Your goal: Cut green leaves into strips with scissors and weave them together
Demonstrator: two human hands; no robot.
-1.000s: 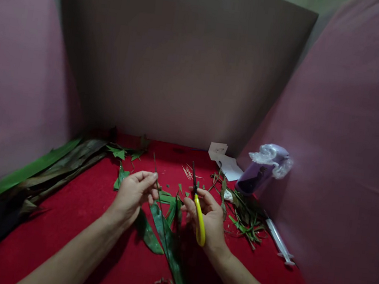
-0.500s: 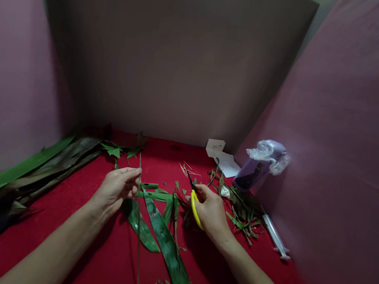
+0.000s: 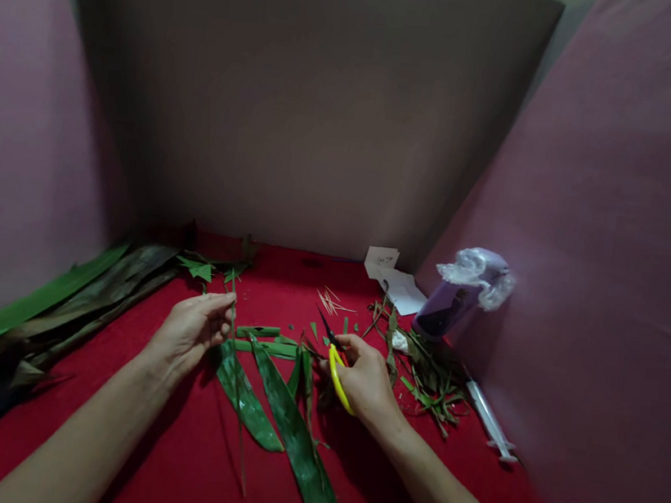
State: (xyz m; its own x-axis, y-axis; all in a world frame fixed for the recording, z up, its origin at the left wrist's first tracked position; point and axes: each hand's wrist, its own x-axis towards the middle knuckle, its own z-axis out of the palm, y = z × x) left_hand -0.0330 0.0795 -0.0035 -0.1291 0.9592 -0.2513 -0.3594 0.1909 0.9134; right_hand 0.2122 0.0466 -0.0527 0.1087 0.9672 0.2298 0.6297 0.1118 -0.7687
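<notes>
Between the thumb and fingers of my left hand (image 3: pixel 192 336) is a long thin plant strip (image 3: pixel 239 408), its lower end hanging toward me. My right hand (image 3: pixel 365 379) is closed around yellow-handled scissors (image 3: pixel 338 380), whose dark blades point up and left, apart from the strip. Below and between the hands lie a long dark green leaf (image 3: pixel 303 445) and a shorter leaf (image 3: pixel 251 401). Cut green leaf pieces (image 3: pixel 273 349) lie just beyond them.
Toothpicks (image 3: pixel 332 302) lie farther back on the red cloth (image 3: pixel 172 461). At right are a plant trimmings pile (image 3: pixel 434 376), a syringe (image 3: pixel 491 420), a purple container (image 3: pixel 449 304) with plastic wrap and white paper (image 3: pixel 404 291). Long leaves (image 3: pixel 83 292) line the left side. Walls enclose three sides.
My left hand has moved a little left with the strip. My right hand has shifted slightly left and down with the scissors, and more of the blades shows.
</notes>
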